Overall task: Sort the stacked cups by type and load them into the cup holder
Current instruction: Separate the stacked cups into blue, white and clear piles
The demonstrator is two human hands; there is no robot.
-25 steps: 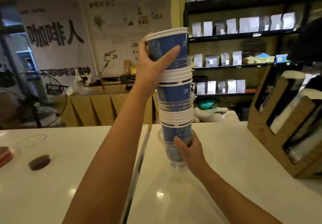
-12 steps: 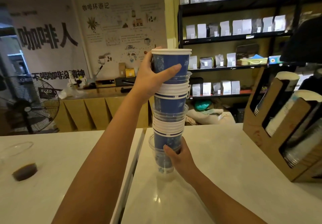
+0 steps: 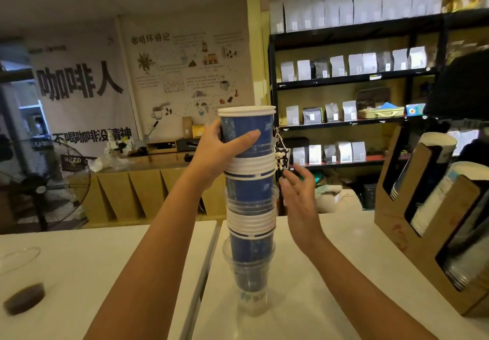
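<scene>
A tall mixed stack of cups [image 3: 250,207] stands upright on the white counter [image 3: 304,286], with blue paper cups and clear plastic cups nested in turns. My left hand [image 3: 221,151] grips the top blue paper cup [image 3: 247,130] of the stack. My right hand [image 3: 299,194] hovers just right of the stack's middle, fingers spread, touching nothing. The brown cardboard cup holder [image 3: 412,233] stands at the right, with rows of cups lying slanted in its slots.
A clear cup with dark liquid [image 3: 22,284] sits on the left counter. A gap [image 3: 209,260] runs between the two counters just left of the stack. A floor fan [image 3: 45,183] and shelves of bags [image 3: 352,117] stand behind.
My right hand let go of the stack's lower part and rose to its right side with fingers spread. The stack now rests on the counter, my left hand still on top.
</scene>
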